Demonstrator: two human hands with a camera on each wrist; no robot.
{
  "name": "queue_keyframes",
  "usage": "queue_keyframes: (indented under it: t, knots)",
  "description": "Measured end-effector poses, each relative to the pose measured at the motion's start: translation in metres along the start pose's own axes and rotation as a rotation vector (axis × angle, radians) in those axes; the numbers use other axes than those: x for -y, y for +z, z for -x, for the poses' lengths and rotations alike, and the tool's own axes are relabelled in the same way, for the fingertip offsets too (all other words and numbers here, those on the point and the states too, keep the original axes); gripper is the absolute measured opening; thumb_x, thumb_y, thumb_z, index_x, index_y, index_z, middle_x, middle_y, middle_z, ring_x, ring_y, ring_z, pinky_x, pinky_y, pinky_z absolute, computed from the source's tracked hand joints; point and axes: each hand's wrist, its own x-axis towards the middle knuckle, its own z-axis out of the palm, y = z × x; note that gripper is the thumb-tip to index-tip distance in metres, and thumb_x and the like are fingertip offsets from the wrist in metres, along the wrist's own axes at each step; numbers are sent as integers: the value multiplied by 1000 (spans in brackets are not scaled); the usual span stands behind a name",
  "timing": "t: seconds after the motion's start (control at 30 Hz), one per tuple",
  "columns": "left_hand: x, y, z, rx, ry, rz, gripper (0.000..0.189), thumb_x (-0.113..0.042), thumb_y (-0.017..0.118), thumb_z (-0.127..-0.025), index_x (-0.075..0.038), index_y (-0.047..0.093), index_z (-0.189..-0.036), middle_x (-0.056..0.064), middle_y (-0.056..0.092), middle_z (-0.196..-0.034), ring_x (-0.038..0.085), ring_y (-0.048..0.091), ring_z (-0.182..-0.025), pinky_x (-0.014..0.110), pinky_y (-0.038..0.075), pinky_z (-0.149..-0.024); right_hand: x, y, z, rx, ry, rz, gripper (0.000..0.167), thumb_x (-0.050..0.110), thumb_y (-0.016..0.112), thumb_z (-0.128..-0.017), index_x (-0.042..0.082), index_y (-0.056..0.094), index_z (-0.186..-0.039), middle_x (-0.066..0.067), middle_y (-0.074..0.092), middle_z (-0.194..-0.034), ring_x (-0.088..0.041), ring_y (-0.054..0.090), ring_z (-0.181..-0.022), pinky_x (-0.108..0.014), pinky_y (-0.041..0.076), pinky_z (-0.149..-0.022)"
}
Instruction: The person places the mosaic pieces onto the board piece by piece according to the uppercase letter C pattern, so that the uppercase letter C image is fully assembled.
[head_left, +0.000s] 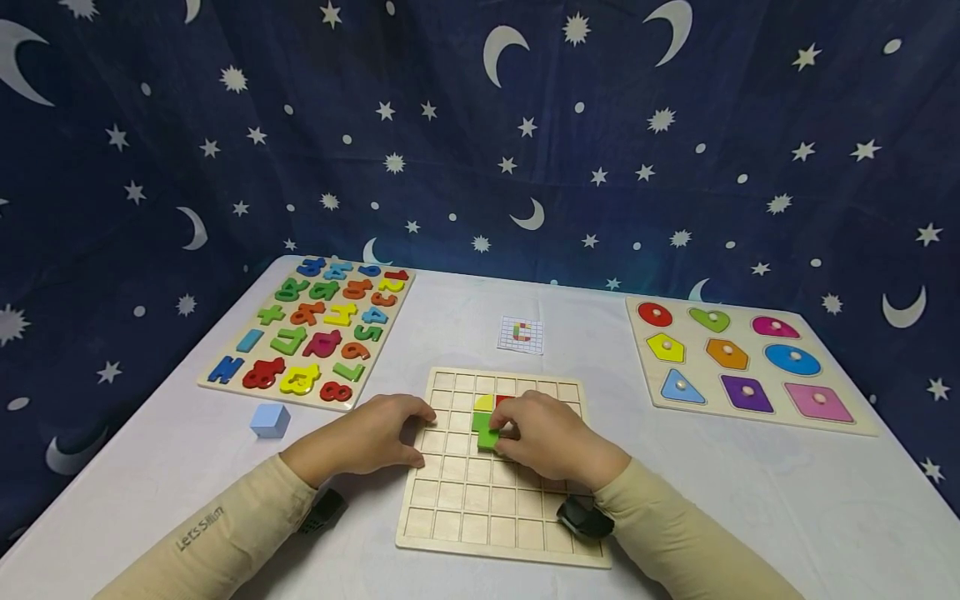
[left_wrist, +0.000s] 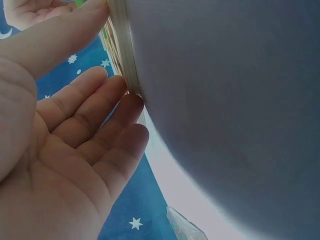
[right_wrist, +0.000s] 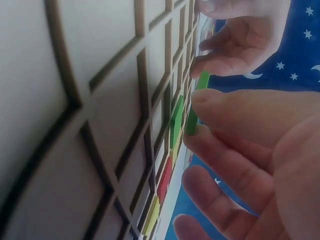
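Note:
A wooden grid board (head_left: 465,502) lies on the table in front of me. My right hand (head_left: 555,437) pinches a green square tile (right_wrist: 198,102) between thumb and fingertips, just above the board. Another green tile (head_left: 478,422) sits in a cell behind it, with a yellow rounded tile (head_left: 483,402) and a partly covered red tile (head_left: 501,401) farther back. A further yellow tile (right_wrist: 151,216) shows in the right wrist view; the hand hides it from the head view. At the board's left edge, my left hand (head_left: 375,435) touches the rim with relaxed, spread fingers.
A small card (head_left: 521,335) with a coloured grid pattern lies behind the board. A number puzzle (head_left: 352,321) is at the back left, with a light blue cube (head_left: 270,421) near it. On the right lies a shape puzzle (head_left: 738,367) with knobbed pieces.

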Motion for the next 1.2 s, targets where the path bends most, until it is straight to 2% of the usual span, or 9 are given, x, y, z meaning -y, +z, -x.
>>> queue_keyframes:
  t: [0.77, 1.2]
  knots:
    - [2, 1, 0, 1, -2, -5, 48, -11, 90, -74, -2, 67, -116, 8, 65, -117, 27, 58, -117, 46, 44, -104, 4, 6, -3, 3, -17, 30, 8, 14, 73, -88, 15, 71, -95, 9, 65, -88, -12, 55, -82, -34, 48, -74]
    - [0, 0, 0, 5, -27, 1, 48, -12, 90, -74, -3, 67, -116, 7, 65, -116, 26, 58, -116, 45, 44, -104, 5, 9, -5, -4, -16, 36, 9, 13, 73, -86, 14, 70, -95, 7, 66, -87, -12, 54, -81, -34, 48, -72]
